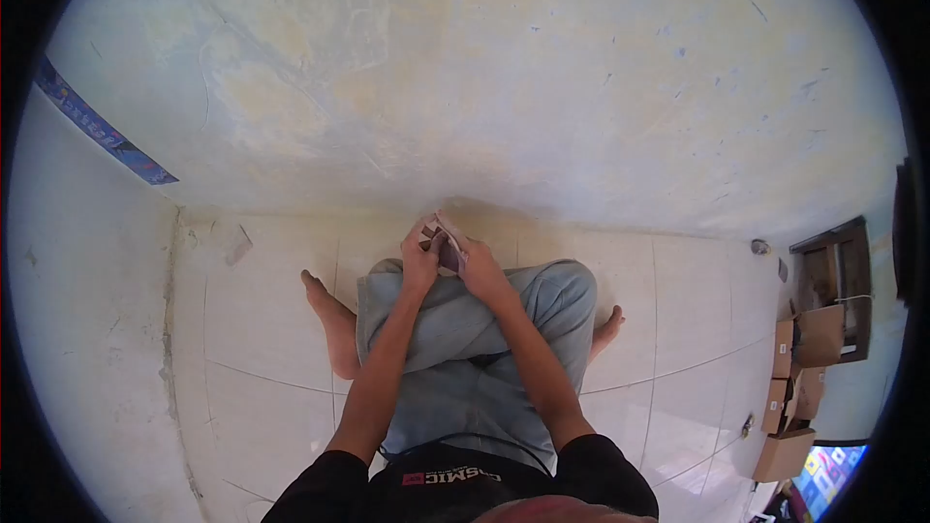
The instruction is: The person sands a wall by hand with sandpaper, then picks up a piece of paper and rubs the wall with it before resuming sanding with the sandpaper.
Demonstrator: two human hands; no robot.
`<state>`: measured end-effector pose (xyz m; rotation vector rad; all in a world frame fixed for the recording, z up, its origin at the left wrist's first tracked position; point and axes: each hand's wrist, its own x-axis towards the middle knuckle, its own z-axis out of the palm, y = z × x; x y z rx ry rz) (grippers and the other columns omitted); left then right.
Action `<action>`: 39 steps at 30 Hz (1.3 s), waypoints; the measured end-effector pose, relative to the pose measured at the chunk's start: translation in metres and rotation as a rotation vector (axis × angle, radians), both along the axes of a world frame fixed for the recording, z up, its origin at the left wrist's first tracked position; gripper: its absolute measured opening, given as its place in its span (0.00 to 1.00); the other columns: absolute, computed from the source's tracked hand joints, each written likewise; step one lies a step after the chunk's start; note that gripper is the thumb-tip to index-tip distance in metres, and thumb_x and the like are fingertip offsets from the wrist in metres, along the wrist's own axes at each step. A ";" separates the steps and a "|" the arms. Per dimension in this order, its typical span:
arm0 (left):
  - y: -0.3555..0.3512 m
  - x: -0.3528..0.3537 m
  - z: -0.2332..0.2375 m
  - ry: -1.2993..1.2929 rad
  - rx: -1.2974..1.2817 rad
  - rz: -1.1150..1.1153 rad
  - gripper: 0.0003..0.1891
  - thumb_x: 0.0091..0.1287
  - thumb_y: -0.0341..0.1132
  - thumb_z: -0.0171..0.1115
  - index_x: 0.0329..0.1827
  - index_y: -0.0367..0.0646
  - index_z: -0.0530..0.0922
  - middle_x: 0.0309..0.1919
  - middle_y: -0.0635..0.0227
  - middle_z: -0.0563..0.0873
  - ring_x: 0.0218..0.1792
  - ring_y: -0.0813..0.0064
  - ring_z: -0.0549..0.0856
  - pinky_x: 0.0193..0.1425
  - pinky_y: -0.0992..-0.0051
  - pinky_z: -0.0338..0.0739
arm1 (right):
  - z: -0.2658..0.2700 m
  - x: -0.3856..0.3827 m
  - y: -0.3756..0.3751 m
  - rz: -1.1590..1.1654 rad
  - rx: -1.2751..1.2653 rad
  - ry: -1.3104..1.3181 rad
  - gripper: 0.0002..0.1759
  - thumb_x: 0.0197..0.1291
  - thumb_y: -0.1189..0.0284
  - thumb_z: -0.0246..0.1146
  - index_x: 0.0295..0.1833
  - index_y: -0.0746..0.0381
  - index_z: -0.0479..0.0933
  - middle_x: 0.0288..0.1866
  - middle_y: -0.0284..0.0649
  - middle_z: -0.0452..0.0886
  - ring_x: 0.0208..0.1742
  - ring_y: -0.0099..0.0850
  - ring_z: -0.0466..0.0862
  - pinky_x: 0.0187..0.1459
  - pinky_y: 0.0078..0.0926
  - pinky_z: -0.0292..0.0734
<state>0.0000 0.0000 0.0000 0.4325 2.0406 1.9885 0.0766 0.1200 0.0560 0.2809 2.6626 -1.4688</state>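
Over crossed legs (538, 295), both hands (478, 261) hold a dark item (449, 256).

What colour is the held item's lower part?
The lower part looks dark purplish-brown, in the head view.

From the head view, I see the left hand (420, 254) and right hand (477, 261) holding a small dark object (449, 254) near the jeans (547, 300), facing a stained wall (484, 68); boxes (821, 334) sit far right.
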 end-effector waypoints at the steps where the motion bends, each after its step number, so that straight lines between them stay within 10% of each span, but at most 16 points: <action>1: -0.002 0.000 0.010 -0.057 0.018 -0.024 0.19 0.71 0.22 0.61 0.65 0.42 0.76 0.38 0.66 0.81 0.46 0.78 0.83 0.39 0.80 0.83 | -0.006 -0.001 0.001 -0.044 -0.128 0.093 0.29 0.74 0.72 0.55 0.78 0.57 0.61 0.70 0.48 0.76 0.68 0.43 0.77 0.70 0.37 0.66; 6: 0.000 -0.010 0.014 -0.099 0.142 -0.097 0.14 0.71 0.30 0.65 0.58 0.41 0.79 0.36 0.72 0.80 0.41 0.82 0.81 0.40 0.78 0.80 | -0.028 -0.010 0.024 -0.076 -0.499 0.173 0.24 0.73 0.71 0.57 0.73 0.63 0.68 0.59 0.46 0.83 0.51 0.41 0.86 0.52 0.40 0.84; 8: -0.007 -0.014 0.028 -0.513 0.226 -0.078 0.12 0.72 0.38 0.65 0.53 0.45 0.81 0.37 0.76 0.81 0.40 0.83 0.80 0.41 0.76 0.79 | -0.002 -0.005 0.022 -0.123 -0.851 0.027 0.26 0.72 0.67 0.61 0.71 0.65 0.69 0.50 0.44 0.83 0.39 0.33 0.87 0.28 0.29 0.89; 27: 0.003 0.002 0.015 0.362 -0.190 0.173 0.05 0.68 0.29 0.65 0.39 0.36 0.82 0.31 0.62 0.84 0.29 0.78 0.83 0.32 0.74 0.78 | -0.017 -0.004 0.027 -0.313 -0.924 -0.099 0.24 0.70 0.67 0.61 0.62 0.74 0.69 0.52 0.49 0.80 0.38 0.37 0.88 0.19 0.32 0.87; 30: 0.007 0.001 0.011 0.385 -0.150 0.172 0.06 0.70 0.31 0.65 0.40 0.37 0.83 0.34 0.63 0.86 0.34 0.75 0.87 0.34 0.73 0.81 | -0.021 -0.003 0.029 -0.370 -0.823 -0.088 0.25 0.70 0.68 0.62 0.63 0.76 0.71 0.57 0.54 0.80 0.37 0.44 0.88 0.29 0.40 0.88; 33: 0.009 -0.003 0.007 0.173 -0.040 0.157 0.08 0.72 0.34 0.64 0.45 0.38 0.83 0.37 0.64 0.86 0.37 0.74 0.88 0.35 0.73 0.84 | -0.015 0.003 0.022 -0.344 -0.083 0.174 0.21 0.72 0.71 0.59 0.62 0.75 0.74 0.50 0.52 0.84 0.46 0.41 0.87 0.48 0.36 0.84; 39: 0.008 -0.007 0.000 -0.020 -0.004 0.140 0.13 0.73 0.35 0.61 0.53 0.34 0.80 0.41 0.63 0.85 0.36 0.75 0.87 0.30 0.73 0.86 | 0.090 -0.014 0.047 -0.687 0.592 1.107 0.19 0.67 0.85 0.53 0.61 0.69 0.79 0.63 0.58 0.79 0.64 0.51 0.79 0.65 0.45 0.73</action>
